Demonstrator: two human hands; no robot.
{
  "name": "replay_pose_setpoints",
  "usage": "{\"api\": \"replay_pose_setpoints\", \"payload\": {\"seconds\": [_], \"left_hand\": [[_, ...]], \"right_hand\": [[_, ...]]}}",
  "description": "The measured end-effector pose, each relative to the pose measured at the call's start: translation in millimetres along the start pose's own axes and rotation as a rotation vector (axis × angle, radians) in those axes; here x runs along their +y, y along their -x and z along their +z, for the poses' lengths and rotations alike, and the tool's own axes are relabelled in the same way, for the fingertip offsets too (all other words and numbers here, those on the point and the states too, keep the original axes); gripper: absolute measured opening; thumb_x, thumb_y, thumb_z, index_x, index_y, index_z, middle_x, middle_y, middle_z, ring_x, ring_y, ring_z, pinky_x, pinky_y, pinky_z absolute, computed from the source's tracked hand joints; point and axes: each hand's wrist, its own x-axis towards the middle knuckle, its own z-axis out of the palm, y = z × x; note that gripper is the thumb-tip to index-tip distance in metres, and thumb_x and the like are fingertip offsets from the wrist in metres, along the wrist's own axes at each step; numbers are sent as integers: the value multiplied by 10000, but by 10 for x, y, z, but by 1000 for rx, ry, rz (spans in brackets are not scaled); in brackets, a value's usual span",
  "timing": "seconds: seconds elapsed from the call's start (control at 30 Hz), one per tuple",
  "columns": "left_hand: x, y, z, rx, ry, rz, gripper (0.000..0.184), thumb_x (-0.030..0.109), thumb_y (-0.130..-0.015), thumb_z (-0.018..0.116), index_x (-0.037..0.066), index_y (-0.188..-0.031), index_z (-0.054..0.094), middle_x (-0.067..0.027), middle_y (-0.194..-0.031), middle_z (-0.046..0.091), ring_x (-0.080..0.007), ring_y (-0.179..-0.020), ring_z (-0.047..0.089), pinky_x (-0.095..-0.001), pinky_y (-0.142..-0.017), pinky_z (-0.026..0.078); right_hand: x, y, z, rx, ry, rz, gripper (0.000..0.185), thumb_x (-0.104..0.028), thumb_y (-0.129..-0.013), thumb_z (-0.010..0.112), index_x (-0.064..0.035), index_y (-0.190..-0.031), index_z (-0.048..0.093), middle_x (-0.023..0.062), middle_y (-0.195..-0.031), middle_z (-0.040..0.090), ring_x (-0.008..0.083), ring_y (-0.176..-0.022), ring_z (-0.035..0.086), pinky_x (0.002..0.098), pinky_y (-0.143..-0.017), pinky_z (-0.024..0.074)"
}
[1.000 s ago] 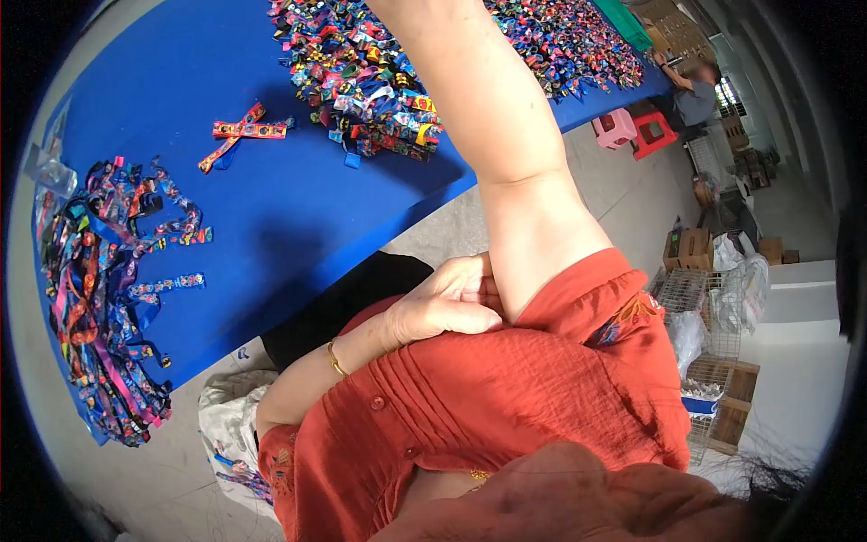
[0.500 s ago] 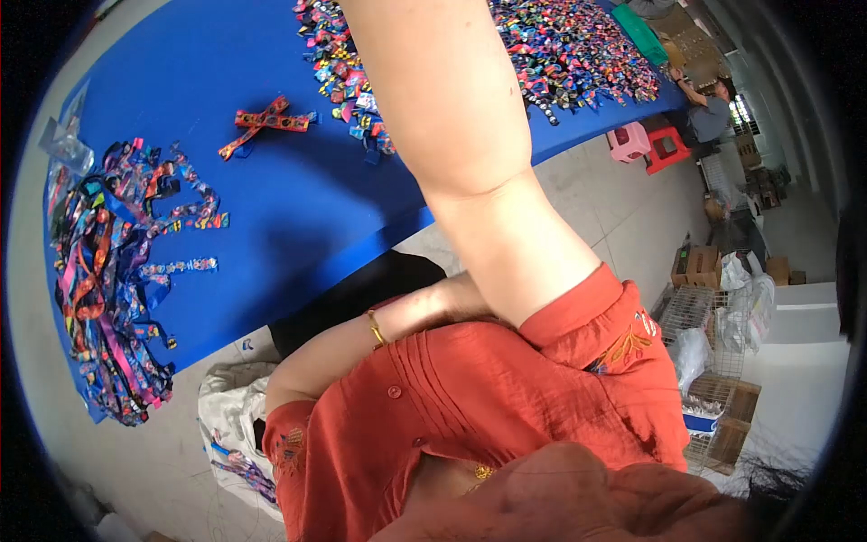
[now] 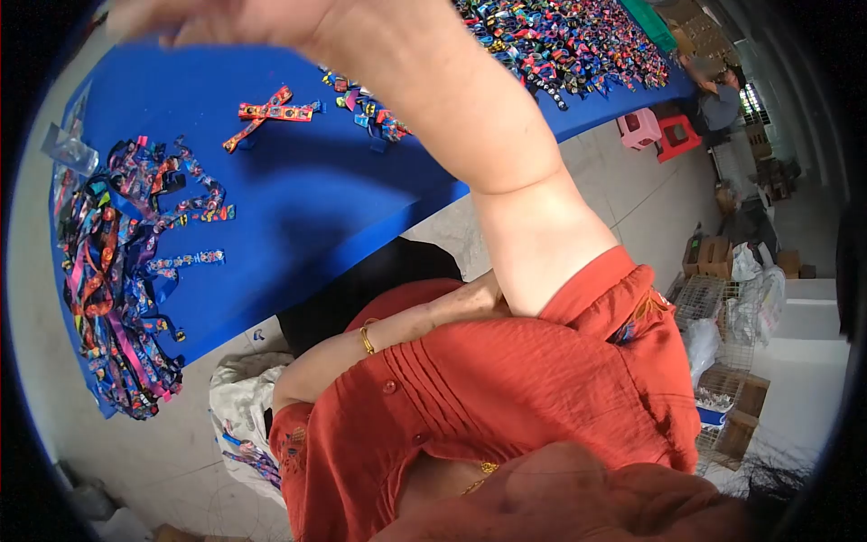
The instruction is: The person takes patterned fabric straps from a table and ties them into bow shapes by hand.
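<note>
My right hand [image 3: 226, 20] reaches across the blue-covered table [image 3: 298, 185] at the top left, slightly blurred. Its fingers are stretched out, cut by the upper edge, and nothing shows in them. Below it, a red printed strap [image 3: 275, 112] lies folded in a cross on the cloth. My left hand [image 3: 447, 305], beyond a gold bracelet, rests low against my body; its fingers are hidden behind my right arm. Nearest the table's left end is a heap of printed ribbon straps [image 3: 117, 280], with several loose ends trailing onto the cloth.
A large pile of small colourful strap pieces [image 3: 578, 45] covers the table's far part. A clear plastic container [image 3: 72, 152] stands at the left edge. A white sack [image 3: 239, 397] sits below. Pink [image 3: 638, 129] and red stools [image 3: 677, 137] stand near another person [image 3: 718, 104].
My right hand has come into view at the top left as my right arm swung leftward. The crossed strap lies as before; the view has shifted slightly.
</note>
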Motion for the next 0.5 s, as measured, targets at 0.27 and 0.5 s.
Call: {"api": "replay_pose_setpoints", "payload": {"seconds": [0.27, 0.5], "left_hand": [[184, 193, -57, -135, -390, 16, 190, -28, -807, 656, 48, -978, 692, -87, -857, 656, -219, -758, 648, -326, -681, 510], [484, 463, -147, -433, -965, 31, 142, -37, -817, 659, 59, -911, 706, -81, -770, 648, -221, -690, 646, -322, -634, 505]], "right_hand": [[1054, 803, 498, 402, 586, 360, 319, -344, -944, 691, -37, -858, 693, 27, -696, 642, 104, -599, 582, 250, -521, 446], [1528, 1230, 545, 295, 603, 246, 314, -295, -1051, 561, -46, -880, 646, 4, -720, 612, 80, -640, 565, 280, -583, 462]]}}
